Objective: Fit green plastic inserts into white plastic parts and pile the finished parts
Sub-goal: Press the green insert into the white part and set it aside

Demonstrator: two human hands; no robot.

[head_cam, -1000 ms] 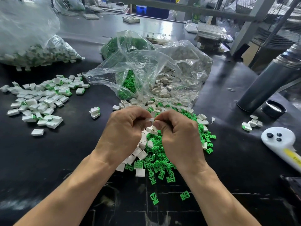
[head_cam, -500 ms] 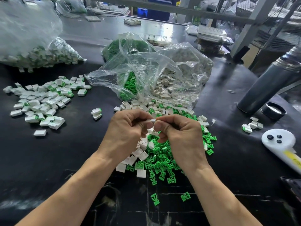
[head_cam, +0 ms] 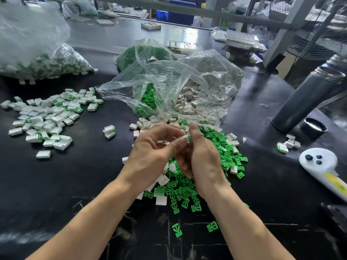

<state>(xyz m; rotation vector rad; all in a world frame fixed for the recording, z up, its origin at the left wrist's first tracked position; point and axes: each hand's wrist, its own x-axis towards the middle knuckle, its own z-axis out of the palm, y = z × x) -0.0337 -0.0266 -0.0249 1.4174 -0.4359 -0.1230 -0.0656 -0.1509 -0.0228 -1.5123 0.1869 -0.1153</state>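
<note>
White part (head_cam: 185, 138) with a green insert (head_cam: 189, 137) at its right end sits at frame centre, pinched between both hands, its long axis running left to right. Left hand (head_cam: 152, 156) grips the white end; right hand (head_cam: 201, 158) presses the insert. Finished pile (head_cam: 45, 117) lies at the left of the frame, nearer the left hand.

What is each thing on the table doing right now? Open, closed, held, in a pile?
white part: pinched between both hands, green insert at its end
left hand: gripping the part
right hand: gripping the part
finished pile: spread loose on the table
green inserts: loose heap under the hands
clear bag: open, parts spilling out
flask: uncapped, cap beside it
</note>
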